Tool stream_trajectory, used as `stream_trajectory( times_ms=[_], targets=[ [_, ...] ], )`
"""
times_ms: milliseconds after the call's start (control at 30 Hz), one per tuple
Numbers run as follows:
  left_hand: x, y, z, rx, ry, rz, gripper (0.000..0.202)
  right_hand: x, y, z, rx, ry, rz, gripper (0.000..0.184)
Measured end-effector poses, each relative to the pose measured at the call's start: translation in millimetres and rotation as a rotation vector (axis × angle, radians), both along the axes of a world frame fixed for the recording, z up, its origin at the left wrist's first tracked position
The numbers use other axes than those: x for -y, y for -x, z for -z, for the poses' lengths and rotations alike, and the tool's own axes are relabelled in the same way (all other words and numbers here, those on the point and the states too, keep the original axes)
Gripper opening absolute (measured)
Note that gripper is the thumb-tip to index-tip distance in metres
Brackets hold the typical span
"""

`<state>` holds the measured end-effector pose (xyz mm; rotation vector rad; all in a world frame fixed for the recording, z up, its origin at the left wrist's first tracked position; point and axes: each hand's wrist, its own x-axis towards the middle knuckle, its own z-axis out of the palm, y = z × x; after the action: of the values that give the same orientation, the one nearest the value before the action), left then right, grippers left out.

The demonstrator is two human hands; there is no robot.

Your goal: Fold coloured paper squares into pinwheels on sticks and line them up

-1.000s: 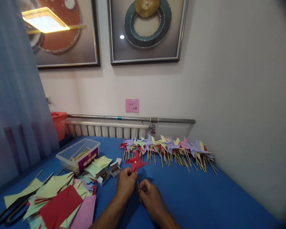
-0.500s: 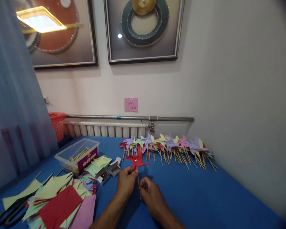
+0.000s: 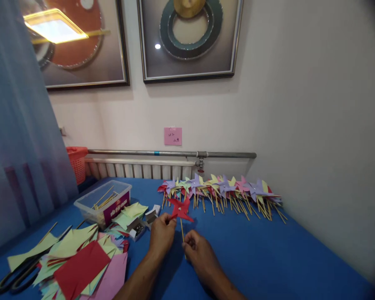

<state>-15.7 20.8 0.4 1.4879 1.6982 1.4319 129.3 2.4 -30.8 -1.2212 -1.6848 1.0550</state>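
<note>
A red paper pinwheel [image 3: 180, 209] on a thin wooden stick stands upright between my hands over the blue table [image 3: 268, 254]. My right hand [image 3: 197, 250] is closed in a pinch on the lower part of the stick. My left hand [image 3: 161, 234] is closed beside the wheel, its fingertips at the lower left edge of the red paper. Behind them lies a long row of finished pinwheels [image 3: 221, 189] in purple, yellow, pink and red, sticks pointing toward me.
A heap of coloured paper squares [image 3: 81, 258] lies at the left with black scissors [image 3: 15, 277]. A clear plastic box of sticks [image 3: 103, 203] and small open boxes of pins [image 3: 140, 225] stand near it. A radiator and pipe run along the wall; a red basket [image 3: 76, 162] sits left.
The red pinwheel has risen a little and turned between my hands. Both hands stay in nearly the same place, with the left fingers shifted slightly on the paper.
</note>
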Motion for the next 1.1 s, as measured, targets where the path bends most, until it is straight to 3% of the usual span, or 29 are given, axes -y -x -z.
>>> stream_trajectory(
  times_ms=[433,733,1100],
  targets=[
    [-5,5,4.1,0.001,0.043,0.05,0.023,2,1,-3.5,-0.018,0.016,0.014,0.01],
    [1,2,-5.1,0.021,-0.007,0.008,0.012,0,0,-1.9,-0.025,0.011,0.004,0.009],
    [-2,14,-7.7,0.014,0.007,-0.021,0.019,4,0,-5.1,-0.012,0.015,-0.007,0.011]
  ],
)
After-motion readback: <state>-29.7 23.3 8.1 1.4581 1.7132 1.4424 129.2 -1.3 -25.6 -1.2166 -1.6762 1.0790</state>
